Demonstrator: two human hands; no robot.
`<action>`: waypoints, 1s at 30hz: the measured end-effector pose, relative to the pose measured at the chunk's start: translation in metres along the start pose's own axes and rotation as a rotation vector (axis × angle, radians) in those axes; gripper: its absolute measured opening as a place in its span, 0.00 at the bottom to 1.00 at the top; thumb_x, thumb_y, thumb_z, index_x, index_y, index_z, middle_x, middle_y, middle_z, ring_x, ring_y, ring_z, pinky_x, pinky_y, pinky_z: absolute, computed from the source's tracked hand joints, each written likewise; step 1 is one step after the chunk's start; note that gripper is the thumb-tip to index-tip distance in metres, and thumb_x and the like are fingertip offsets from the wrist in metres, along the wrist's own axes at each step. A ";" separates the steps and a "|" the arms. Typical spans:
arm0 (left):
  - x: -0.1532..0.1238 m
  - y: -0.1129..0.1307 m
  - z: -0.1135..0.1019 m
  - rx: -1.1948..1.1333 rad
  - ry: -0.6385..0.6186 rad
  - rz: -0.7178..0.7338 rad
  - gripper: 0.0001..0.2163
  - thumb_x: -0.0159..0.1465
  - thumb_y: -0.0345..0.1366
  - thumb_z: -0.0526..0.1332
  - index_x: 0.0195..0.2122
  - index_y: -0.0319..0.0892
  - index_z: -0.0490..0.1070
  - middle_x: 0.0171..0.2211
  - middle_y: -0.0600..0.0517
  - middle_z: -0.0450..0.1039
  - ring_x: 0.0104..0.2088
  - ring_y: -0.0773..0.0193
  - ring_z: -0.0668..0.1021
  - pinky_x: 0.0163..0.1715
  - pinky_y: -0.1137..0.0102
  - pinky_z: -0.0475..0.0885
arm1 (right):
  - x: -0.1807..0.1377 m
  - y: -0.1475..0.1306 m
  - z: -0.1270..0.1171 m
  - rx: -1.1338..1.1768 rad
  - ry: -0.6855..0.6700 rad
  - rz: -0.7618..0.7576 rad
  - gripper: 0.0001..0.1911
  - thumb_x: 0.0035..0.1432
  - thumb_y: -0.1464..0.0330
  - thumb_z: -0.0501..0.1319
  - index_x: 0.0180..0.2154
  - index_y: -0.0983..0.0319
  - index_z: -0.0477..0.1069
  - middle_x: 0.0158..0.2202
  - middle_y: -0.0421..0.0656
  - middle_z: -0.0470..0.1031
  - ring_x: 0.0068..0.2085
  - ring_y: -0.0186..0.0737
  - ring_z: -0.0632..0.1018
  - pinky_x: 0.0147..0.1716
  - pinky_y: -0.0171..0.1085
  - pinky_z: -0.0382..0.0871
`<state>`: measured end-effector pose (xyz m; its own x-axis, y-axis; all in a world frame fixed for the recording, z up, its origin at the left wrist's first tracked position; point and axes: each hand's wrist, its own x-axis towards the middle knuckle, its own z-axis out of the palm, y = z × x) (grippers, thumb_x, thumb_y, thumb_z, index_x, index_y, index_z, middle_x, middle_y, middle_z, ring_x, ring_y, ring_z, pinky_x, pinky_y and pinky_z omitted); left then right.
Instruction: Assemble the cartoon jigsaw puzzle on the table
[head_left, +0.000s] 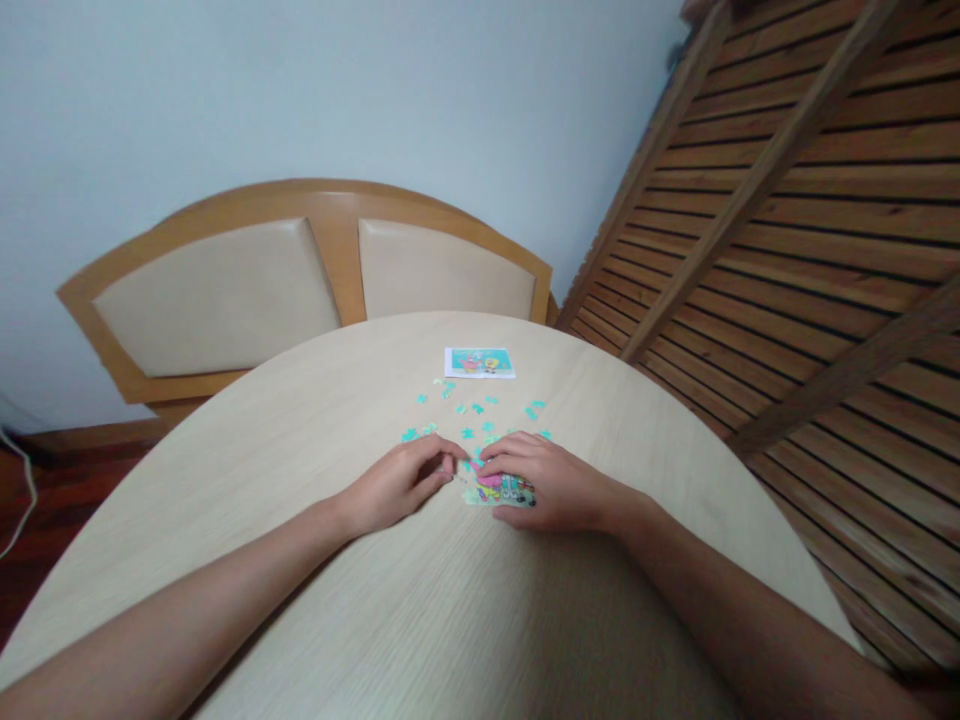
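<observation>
A partly joined jigsaw puzzle (pixel 487 492), with pink, yellow and teal parts, lies flat on the table in front of me. My right hand (pixel 544 482) rests over its right side, fingers spread and thumb at the lower edge, hiding part of the picture. At the puzzle's left edge is my left hand (pixel 405 482). Its fingers are curled, with thumb and fingertips close together; what is between them is too small to make out. Loose teal puzzle pieces (pixel 468 433) lie scattered just beyond both hands.
A printed reference picture (pixel 480 363) with a pink and a yellow cartoon figure lies behind the pieces. The round wooden table (pixel 300 420) has a padded headboard (pixel 225 290) beyond its far edge. Wooden slats (pixel 750 250) stand at the right, and a white cable (pixel 30 490) hangs at left.
</observation>
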<state>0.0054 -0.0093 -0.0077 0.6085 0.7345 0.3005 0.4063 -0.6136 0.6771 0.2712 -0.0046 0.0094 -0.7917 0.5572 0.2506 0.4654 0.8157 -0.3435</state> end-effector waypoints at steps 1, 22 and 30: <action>0.000 0.001 0.000 -0.032 -0.001 -0.013 0.09 0.70 0.34 0.55 0.49 0.42 0.70 0.37 0.50 0.74 0.37 0.63 0.76 0.41 0.66 0.72 | 0.000 0.000 0.000 0.002 -0.002 -0.002 0.20 0.55 0.61 0.68 0.49 0.59 0.76 0.52 0.47 0.76 0.53 0.48 0.74 0.57 0.47 0.65; 0.001 0.006 0.012 -0.440 0.064 -0.122 0.16 0.67 0.39 0.62 0.53 0.39 0.64 0.38 0.47 0.80 0.39 0.62 0.81 0.43 0.64 0.76 | 0.004 -0.010 0.005 0.029 -0.050 -0.004 0.21 0.55 0.63 0.67 0.52 0.58 0.75 0.56 0.47 0.75 0.57 0.49 0.73 0.59 0.50 0.63; 0.000 0.007 0.012 -0.312 0.064 -0.082 0.13 0.68 0.35 0.60 0.52 0.40 0.65 0.38 0.48 0.80 0.37 0.63 0.81 0.41 0.66 0.76 | 0.006 -0.011 0.004 0.028 -0.055 -0.004 0.21 0.56 0.63 0.67 0.52 0.59 0.74 0.56 0.48 0.74 0.57 0.49 0.72 0.60 0.50 0.62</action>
<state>0.0166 -0.0168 -0.0108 0.5345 0.8005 0.2712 0.2181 -0.4406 0.8708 0.2598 -0.0107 0.0108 -0.8143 0.5442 0.2018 0.4516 0.8125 -0.3685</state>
